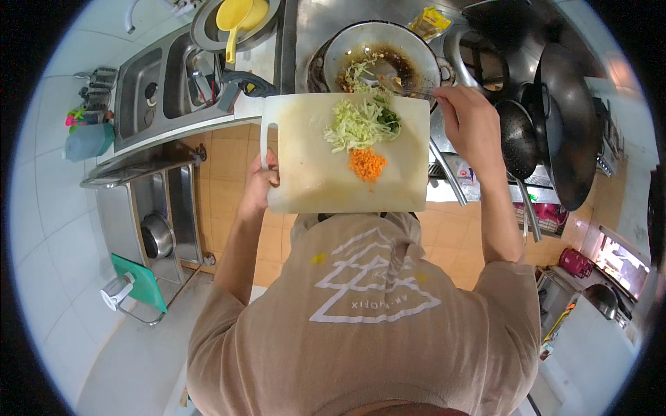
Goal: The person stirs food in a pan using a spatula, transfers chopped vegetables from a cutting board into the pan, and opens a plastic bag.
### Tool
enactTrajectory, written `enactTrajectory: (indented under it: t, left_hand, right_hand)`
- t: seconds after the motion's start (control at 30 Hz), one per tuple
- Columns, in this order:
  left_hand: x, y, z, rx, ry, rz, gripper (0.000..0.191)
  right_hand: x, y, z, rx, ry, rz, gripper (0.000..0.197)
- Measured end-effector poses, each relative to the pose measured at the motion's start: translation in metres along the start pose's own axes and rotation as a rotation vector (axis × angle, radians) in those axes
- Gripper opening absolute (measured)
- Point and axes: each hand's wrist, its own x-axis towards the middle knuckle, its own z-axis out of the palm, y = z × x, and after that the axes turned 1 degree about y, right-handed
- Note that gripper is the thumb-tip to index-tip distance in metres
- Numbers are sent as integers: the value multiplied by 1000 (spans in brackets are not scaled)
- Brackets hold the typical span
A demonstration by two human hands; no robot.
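Observation:
My left hand [261, 179] grips the handle end of a white plastic cutting board [307, 161], its fingers through the slot. On the board lie shredded cabbage [354, 127], chopped green leaves [387, 118] and finely diced carrot [367, 164]. The board's far edge reaches over the near rim of a metal wok [338, 49], where shredded cabbage and brown bits lie in dark oily residue. My right hand [471, 122] pinches the handle of a metal spoon or spatula [403, 89] whose head is among the food in the wok, just past the board's edge.
A perforated ladle [515, 138] and a large dark wok [567, 130] are at the right. A yellow packet [430, 23] lies behind the wok. To the left stand a double sink [140, 96] and a metal basin with a yellow dipper [234, 15]. A metal pot [157, 234] sits on the lower-left rack.

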Motion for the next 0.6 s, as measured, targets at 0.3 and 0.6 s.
enactTrajectory:
  t: [0.3, 0.6]
  left_hand:
    - [-30, 14, 7, -117, -34, 79, 36]
    - [-50, 31, 3, -20, 9, 132, 35]
  right_hand:
    - [-19, -15, -2, -54, 24, 59, 11]
    - [-26, -39, -10, -79, -32, -39, 11]
